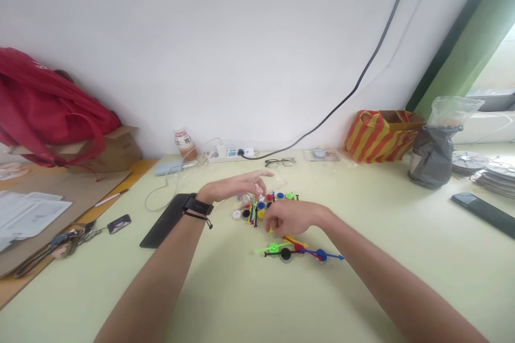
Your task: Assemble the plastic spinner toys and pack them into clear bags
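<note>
My left hand (pixel 237 185), with a black watch (pixel 198 206) on its wrist, hovers over the back left of a pile of small coloured plastic parts. Its fingers are stretched out and apart. At the pile's front right, my right hand (pixel 293 216) has its fingers curled down and pressed together; a bit of yellow shows beneath them. The pile holds coloured discs, such as a white disc (pixel 236 215) and a blue disc (pixel 280 195), and thin arrow-shaped sticks (pixel 253 214). Nearer me lie several arrow spinners, among them a green spinner (pixel 274 247), a black spinner (pixel 285 253) and a blue spinner (pixel 321 254).
Left of the pile are a black flat case (pixel 164 222), keys (pixel 76 238) and a red bag (pixel 52 107) on a cardboard box. Along the wall stand a bottle (pixel 185 144), a power strip (pixel 231 155), glasses (pixel 280 162) and a striped bag (pixel 382 136). A phone (pixel 485 215) lies right.
</note>
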A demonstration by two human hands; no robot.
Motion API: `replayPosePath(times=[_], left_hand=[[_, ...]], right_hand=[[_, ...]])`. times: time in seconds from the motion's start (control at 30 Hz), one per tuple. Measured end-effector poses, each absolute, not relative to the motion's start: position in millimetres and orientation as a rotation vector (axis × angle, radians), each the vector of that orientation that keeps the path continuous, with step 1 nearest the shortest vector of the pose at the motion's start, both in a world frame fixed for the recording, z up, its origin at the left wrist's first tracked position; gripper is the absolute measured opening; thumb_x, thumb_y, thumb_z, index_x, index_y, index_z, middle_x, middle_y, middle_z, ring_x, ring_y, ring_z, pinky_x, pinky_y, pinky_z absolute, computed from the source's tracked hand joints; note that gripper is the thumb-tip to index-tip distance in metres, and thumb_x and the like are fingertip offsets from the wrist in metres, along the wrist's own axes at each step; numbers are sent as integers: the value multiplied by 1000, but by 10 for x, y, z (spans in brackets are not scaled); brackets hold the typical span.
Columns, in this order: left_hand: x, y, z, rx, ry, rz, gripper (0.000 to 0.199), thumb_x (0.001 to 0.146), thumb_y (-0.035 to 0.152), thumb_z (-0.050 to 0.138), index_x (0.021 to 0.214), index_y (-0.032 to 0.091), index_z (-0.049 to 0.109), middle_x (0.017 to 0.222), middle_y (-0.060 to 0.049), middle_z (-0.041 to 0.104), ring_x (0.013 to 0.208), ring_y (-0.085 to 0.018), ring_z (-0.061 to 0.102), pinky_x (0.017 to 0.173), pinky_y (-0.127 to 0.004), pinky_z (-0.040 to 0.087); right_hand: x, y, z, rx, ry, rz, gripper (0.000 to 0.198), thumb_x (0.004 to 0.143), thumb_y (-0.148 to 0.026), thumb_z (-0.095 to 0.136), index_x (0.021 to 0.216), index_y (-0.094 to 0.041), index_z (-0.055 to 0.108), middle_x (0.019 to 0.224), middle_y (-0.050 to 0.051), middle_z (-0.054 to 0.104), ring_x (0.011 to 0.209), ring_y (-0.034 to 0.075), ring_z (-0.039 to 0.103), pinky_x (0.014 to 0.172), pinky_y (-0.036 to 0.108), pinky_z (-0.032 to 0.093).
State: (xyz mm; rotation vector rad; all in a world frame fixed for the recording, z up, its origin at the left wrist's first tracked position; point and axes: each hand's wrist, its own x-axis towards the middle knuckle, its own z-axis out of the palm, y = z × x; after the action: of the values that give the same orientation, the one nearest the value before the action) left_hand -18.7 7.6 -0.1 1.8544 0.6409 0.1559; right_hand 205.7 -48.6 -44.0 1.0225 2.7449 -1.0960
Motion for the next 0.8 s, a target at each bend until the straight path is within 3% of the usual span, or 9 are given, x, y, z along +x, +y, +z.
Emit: replayPosePath(times=[0.2, 0.4, 0.63, 0.7, 0.8], left_hand=[[-240, 86, -17, 1771, 697, 153, 63, 94, 47, 61, 154, 36, 42, 115, -5, 63, 101, -21, 60, 87, -32, 49], [-245, 71, 2, 1684, 685, 141, 63, 94, 45, 62, 153, 36, 41, 116, -4, 63, 99, -20, 61, 75, -27, 47], [-234, 71, 33, 1751, 628, 147, 64, 96, 43, 61, 155, 32, 39, 116, -6, 63, 103, -22, 60, 79, -29, 47], [-220, 67, 48, 1810, 590, 160, 66, 96, 43, 60, 157, 30, 38, 117, -8, 63, 103, -23, 60, 82, -31, 48], [-183, 57, 60, 1858, 550, 184, 66, 97, 43, 58, 158, 28, 36, 118, -9, 63, 99, -23, 60, 83, -32, 47]], right_hand=[[2323, -395, -237, 1026, 2735, -1511, 11, 84, -22, 71, 90, -15, 77, 85, 3, 76, 77, 16, 69, 69, 23, 51], [2639, -401, 46, 1002, 2717, -1801, 24, 86, -39, 76, 94, -16, 79, 74, 1, 71, 65, 12, 61, 62, 23, 49], [3193, -368, 209, 1304, 2901, -2383, 9, 78, -27, 82, 82, -19, 79, 71, 2, 69, 62, 13, 59, 61, 27, 51], [3262, -332, 208, 1536, 2995, -2422, 7, 76, -25, 82, 80, -20, 79, 70, 2, 67, 63, 13, 58, 61, 26, 50], [3215, -298, 206, 1918, 3157, -2176, 10, 74, -27, 82, 81, -19, 79, 69, 2, 67, 64, 14, 59, 63, 27, 50]])
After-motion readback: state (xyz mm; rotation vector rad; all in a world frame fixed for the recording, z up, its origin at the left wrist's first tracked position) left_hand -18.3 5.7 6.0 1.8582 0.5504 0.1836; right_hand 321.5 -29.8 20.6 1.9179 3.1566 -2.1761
